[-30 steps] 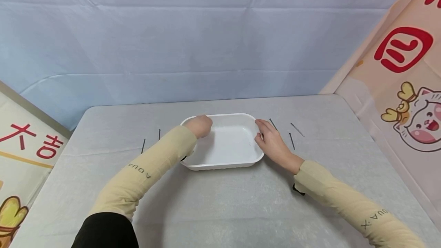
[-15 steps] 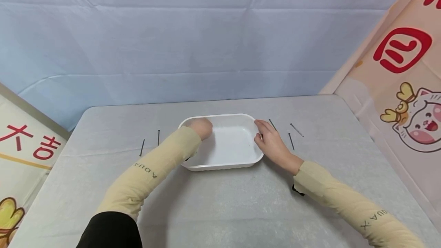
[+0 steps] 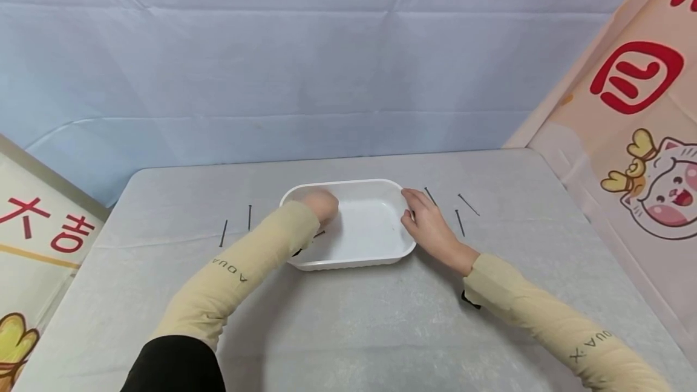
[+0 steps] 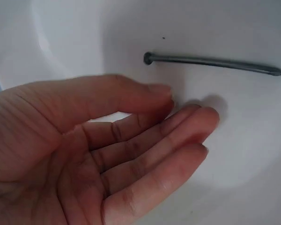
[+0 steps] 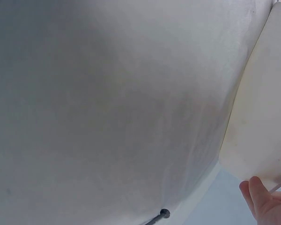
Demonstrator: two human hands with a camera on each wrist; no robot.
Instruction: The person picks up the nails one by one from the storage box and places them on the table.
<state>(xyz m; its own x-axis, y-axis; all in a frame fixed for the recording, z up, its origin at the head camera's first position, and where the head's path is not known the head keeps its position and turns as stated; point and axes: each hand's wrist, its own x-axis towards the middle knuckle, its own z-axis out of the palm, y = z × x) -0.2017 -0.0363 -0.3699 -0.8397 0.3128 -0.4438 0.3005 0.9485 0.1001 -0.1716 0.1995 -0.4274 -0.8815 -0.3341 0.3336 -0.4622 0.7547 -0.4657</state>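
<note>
A white rectangular tray (image 3: 354, 261) stands on the table. My left hand (image 3: 321, 207) is inside its left part, blurred in the head view. In the left wrist view, that left hand (image 4: 131, 150) has loosely bent fingers and nothing between thumb and fingertips. Just beyond the fingertips a dark metal nail (image 4: 210, 62) lies on the tray floor; in the head view part of this nail (image 3: 319, 235) shows below the hand. At the tray's right end my right hand (image 3: 432, 228) holds the rim between thumb and fingers. In the right wrist view its fingers (image 5: 256, 190) touch the tray wall.
Two nails lie on the table left of the tray, a farther-left nail (image 3: 224, 233) and a nearer nail (image 3: 250, 218). Three more lie to the right, including a slanted nail (image 3: 468, 204). A pale cloth backdrop (image 3: 348, 89) hangs behind the grey table (image 3: 370, 331).
My left hand has moved slightly right and down into the tray and let go of the nail, which now shows on the tray floor. The right hand keeps its place.
</note>
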